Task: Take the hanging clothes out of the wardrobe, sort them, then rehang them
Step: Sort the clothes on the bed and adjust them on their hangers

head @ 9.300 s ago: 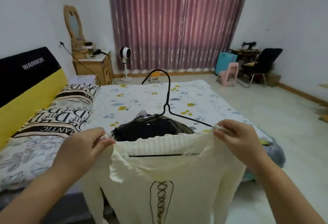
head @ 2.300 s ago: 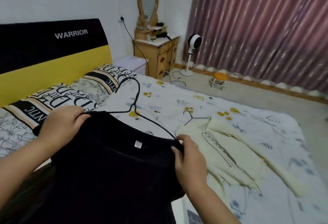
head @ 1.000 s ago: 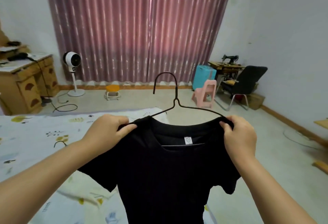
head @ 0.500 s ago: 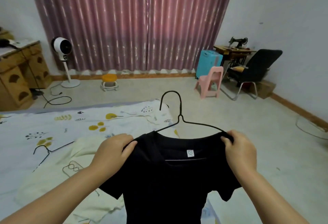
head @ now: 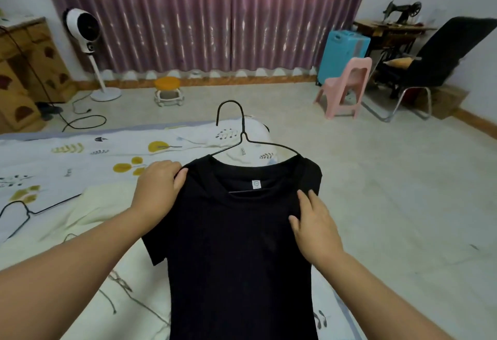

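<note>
Our right hand (head: 314, 229) has left the shoulder and now lies flat, fingers spread, on the black T-shirt (head: 236, 253); our left hand (head: 158, 186) pinches its shoulder on the wire hanger (head: 242, 135), above the bed (head: 80, 151) where a cream sweater (head: 88, 221) lies to the left.

Black short-sleeved T-shirt (head: 236, 253) is hanging upright on a black wire hanger (head: 243, 135), hook pointing up, small white neck label facing the camera, front hanging flat and smooth. Cream knit sweater (head: 80, 234) with dark lace-up cord is lying spread on the bed at left, its own black wire hanger (head: 18, 213) sticking out beside it.
</note>
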Available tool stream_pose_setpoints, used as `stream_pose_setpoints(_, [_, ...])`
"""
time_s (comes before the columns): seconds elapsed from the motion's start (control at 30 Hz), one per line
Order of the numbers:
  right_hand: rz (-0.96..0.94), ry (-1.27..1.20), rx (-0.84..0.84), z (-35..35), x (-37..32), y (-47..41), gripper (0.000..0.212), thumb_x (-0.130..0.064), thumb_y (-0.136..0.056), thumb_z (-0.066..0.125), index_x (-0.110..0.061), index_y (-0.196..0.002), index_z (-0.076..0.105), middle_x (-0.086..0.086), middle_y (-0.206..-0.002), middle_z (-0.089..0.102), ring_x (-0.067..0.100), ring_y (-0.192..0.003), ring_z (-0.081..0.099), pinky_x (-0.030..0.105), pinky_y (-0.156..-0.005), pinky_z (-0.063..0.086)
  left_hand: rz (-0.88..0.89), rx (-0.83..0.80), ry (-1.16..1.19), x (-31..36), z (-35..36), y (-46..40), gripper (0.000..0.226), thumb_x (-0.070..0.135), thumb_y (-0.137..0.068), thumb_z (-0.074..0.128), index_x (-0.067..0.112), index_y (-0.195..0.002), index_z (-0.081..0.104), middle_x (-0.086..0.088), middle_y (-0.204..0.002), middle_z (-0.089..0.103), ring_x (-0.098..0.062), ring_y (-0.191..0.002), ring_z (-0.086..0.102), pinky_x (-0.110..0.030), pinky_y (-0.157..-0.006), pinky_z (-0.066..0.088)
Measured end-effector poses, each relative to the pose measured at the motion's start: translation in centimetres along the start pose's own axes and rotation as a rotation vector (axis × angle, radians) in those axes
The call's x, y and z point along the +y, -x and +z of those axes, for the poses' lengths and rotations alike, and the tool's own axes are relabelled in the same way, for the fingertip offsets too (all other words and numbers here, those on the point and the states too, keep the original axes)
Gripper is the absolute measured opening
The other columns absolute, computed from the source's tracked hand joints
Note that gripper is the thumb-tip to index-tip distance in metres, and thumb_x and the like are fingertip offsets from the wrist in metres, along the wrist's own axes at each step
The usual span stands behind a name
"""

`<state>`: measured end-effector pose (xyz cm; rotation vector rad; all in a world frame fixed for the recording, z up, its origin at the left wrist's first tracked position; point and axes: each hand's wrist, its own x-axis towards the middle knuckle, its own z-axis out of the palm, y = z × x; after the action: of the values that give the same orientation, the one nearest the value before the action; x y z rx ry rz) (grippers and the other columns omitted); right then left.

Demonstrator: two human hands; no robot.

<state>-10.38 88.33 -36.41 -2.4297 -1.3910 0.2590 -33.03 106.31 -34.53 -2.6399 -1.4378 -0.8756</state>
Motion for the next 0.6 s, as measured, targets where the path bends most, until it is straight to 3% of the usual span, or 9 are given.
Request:
stream_pose_setpoints(0.17, [-0.054, 0.06, -0.176, 9.0, 0.5, 0.2, 0.058, -0.032, -0.101, 0.036, -0.018, -0.15, 0.009, 0.007, -0.158, 0.005, 0.022, -0.146, 0.007, 0.034, -0.117, 0.017, -0.069, -0.011, -0.022, -2.6, 6.8, -3.2, 0.033, 0.015, -0.096, 0.045, -0.004, -0.07, 0.054, -0.024, -0.076, 0.058, -0.04, -0.076, 0.053, -0.036, -0.062, 0.028])
stream_pose_setpoints(0.23, [-0.048, 0.048, -0.224, 12.0, 0.8, 0.3, 0.058, -0.032, -0.101, 0.035, -0.018, -0.15, 0.008, 0.007, -0.158, 0.003, 0.023, -0.146, 0.004, 0.035, -0.118, 0.016, -0.154, -0.084, -0.059, -3.3, 9.6, -3.6, 0.027, 0.018, -0.096, 0.044, -0.004, -0.091, 0.059, -0.027, -0.098, 0.057, -0.042, -0.097, 0.052, -0.044, -0.077, 0.036])
stream_pose_setpoints(0.3, [-0.042, 0.051, -0.26, 14.3, 1.2, 0.6, 0.059, -0.032, -0.101, 0.035, -0.018, -0.151, 0.007, 0.007, -0.159, 0.002, 0.023, -0.146, 0.003, 0.036, -0.119, 0.015, -0.296, -0.177, -0.116, -3.6, 12.0, -2.3, 0.038, 0.027, -0.097, 0.042, 0.001, -0.124, 0.049, -0.025, -0.128, 0.045, -0.039, -0.122, 0.039, -0.048, -0.103, 0.026])
stream_pose_setpoints(0.37, [-0.036, 0.062, -0.298, 15.9, 1.8, 1.1, 0.059, -0.033, -0.101, 0.035, -0.018, -0.151, 0.007, 0.007, -0.159, 0.001, 0.023, -0.147, 0.002, 0.036, -0.119, 0.013, -0.365, -0.287, -0.17, -3.6, 13.9, 0.6, 0.05, 0.033, -0.097, 0.04, 0.004, -0.138, 0.036, -0.022, -0.143, 0.031, -0.036, -0.134, 0.027, -0.051, -0.111, 0.014])
stream_pose_setpoints(0.43, [-0.027, 0.073, -0.332, 16.6, 2.4, 1.8, 0.058, -0.032, -0.101, 0.035, -0.019, -0.151, 0.008, 0.006, -0.159, 0.001, 0.022, -0.147, 0.001, 0.036, -0.119, 0.011, -0.295, -0.381, -0.161, -3.3, 15.6, 4.6, 0.053, 0.032, -0.096, 0.045, 0.005, -0.14, 0.035, -0.021, -0.147, 0.029, -0.035, -0.137, 0.025, -0.054, -0.111, 0.012])
stream_pose_setpoints(0.53, [-0.026, 0.102, -0.365, 16.6, 3.0, 2.6, 0.057, -0.032, -0.101, 0.034, -0.019, -0.15, 0.008, 0.006, -0.159, 0.001, 0.022, -0.147, 0.0, 0.037, -0.118, 0.01, 0.064, -0.393, -0.139, -3.0, 17.0, 10.6, 0.052, 0.024, -0.08, 0.07, 0.004, -0.125, 0.054, -0.021, -0.133, 0.051, -0.037, -0.122, 0.048, -0.066, -0.094, 0.037])
stream_pose_setpoints(0.6, [-0.023, 0.127, -0.388, 15.9, 3.1, 3.1, 0.056, -0.033, -0.101, 0.033, -0.019, -0.15, 0.009, 0.006, -0.159, 0.002, 0.023, -0.147, 0.001, 0.036, -0.118, 0.01, 0.239, -0.534, -0.159, -2.1, 16.6, 13.4, 0.052, 0.033, -0.079, 0.066, 0.012, -0.126, 0.055, -0.013, -0.136, 0.05, -0.032, -0.119, 0.053, -0.061, -0.09, 0.044])
